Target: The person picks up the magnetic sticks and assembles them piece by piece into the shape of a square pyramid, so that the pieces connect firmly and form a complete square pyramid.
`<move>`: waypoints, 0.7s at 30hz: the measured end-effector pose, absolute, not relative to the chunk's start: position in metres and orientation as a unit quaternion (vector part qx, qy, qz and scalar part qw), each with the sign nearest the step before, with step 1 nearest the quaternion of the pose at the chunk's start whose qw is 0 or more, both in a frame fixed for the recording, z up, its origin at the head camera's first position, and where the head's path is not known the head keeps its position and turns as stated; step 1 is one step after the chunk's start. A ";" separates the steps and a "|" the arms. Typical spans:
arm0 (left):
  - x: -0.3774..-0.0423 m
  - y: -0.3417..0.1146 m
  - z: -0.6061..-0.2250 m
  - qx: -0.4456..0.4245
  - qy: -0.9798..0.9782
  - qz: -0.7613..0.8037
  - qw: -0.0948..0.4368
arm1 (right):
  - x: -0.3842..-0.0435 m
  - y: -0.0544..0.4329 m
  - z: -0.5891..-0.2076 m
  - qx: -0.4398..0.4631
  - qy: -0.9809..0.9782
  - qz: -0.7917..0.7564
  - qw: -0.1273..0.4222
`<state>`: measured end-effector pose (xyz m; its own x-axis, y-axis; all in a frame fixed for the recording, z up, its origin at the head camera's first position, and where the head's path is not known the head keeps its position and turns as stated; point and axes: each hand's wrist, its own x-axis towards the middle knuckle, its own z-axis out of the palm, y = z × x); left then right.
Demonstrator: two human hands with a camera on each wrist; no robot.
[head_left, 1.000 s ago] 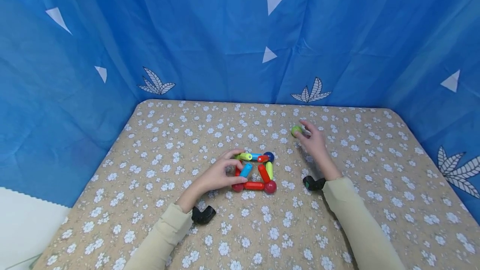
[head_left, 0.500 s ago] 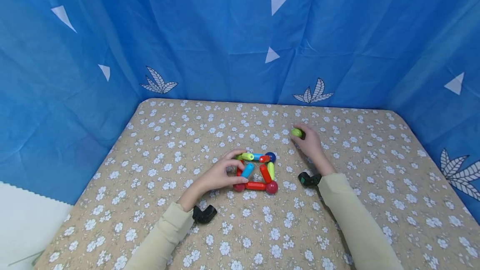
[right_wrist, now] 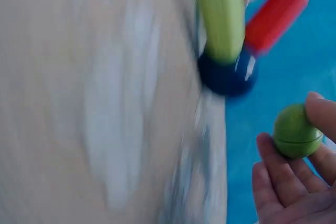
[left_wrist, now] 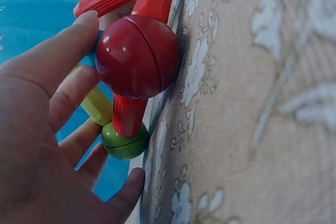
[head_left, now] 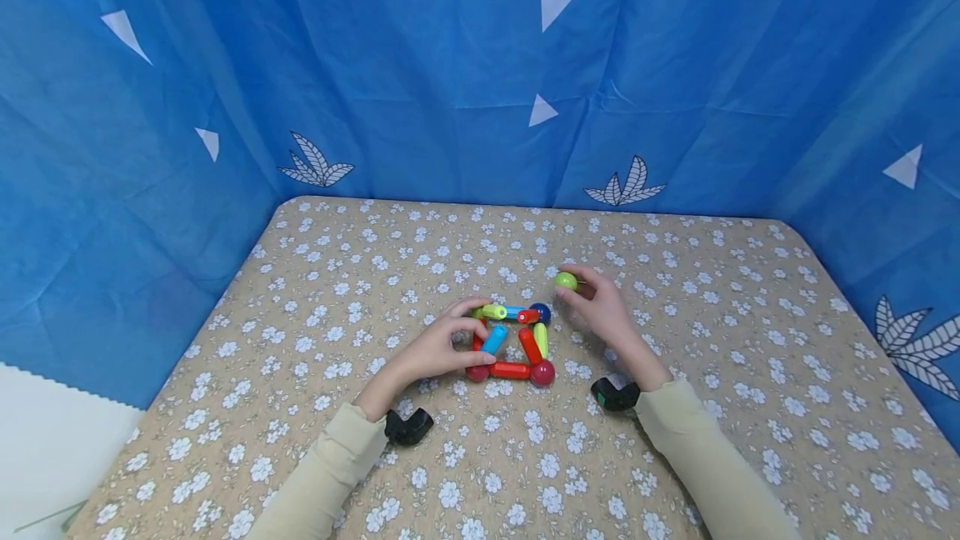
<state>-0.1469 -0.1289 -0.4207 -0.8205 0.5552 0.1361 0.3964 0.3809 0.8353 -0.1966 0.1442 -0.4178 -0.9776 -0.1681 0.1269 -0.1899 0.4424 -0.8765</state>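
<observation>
My right hand (head_left: 603, 311) pinches a green ball (head_left: 566, 281) between thumb and fingers, held just behind and right of a four-cornered frame of magnetic rods and balls. Around the blue rod (head_left: 493, 339) at the frame's left front corner, my left hand (head_left: 435, 348) has its thumb and index finger. That rod leans up from a dark red ball (left_wrist: 137, 57). Another red ball (head_left: 542, 372) forms the right front corner, a dark blue ball (head_left: 539, 312) the right back, and a second green ball (left_wrist: 125, 142) the left back. Red rods (head_left: 510, 371) and yellow-green rods (head_left: 541, 341) link or rise from them.
A floral cloth (head_left: 337, 273) covers the table. Blue curtains (head_left: 450, 65) hang along the back and sides. Black wrist devices (head_left: 408, 427) sit at both wrists, close above the cloth.
My right hand has closed its fingers on the green ball and brought it left and nearer, toward the frame's back right corner. My left hand stays in place at the blue rod.
</observation>
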 end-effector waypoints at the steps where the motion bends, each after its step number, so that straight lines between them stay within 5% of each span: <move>1: -0.150 -0.130 -0.427 0.289 0.826 0.477 0.083 | -0.193 0.141 -0.417 0.112 -0.838 0.533 0.005; 21: -0.153 -0.132 -0.434 0.300 0.825 0.473 0.074 | -0.154 0.096 -0.399 0.273 -0.809 0.520 -0.004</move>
<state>-0.1530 -0.1323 -0.4337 -0.8093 0.5647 0.1615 0.4247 0.3727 0.8251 -0.1539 0.0963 -0.3994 -0.8513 -0.4451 0.2779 -0.4376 0.3099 -0.8441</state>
